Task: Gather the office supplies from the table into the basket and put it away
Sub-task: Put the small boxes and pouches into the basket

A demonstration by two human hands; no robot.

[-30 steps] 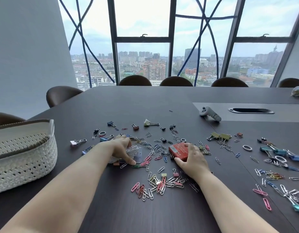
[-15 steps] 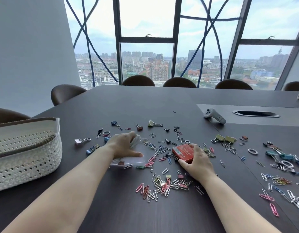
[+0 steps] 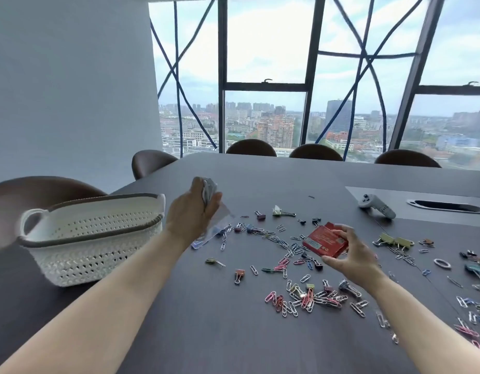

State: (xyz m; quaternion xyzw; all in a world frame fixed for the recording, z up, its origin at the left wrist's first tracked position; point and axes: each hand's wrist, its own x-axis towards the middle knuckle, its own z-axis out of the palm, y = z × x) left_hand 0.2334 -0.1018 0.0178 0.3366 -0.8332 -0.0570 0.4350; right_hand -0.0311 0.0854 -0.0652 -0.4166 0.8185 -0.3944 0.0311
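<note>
A dark table (image 3: 206, 333) bears the white basket (image 3: 93, 238) at left, scattered paper clips (image 3: 301, 298), a grey controller (image 3: 379, 206). Left hand (image 3: 190, 214) grips a clear bag (image 3: 217, 225) beside the basket; right hand (image 3: 352, 255) clamps a red box (image 3: 323, 240)

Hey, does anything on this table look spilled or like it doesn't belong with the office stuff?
Yes. Paper clips and binder clips lie scattered loose across the dark table instead of in the white basket. The grey handheld controller near the table's cable slot looks out of place: it is not an office supply.
</note>
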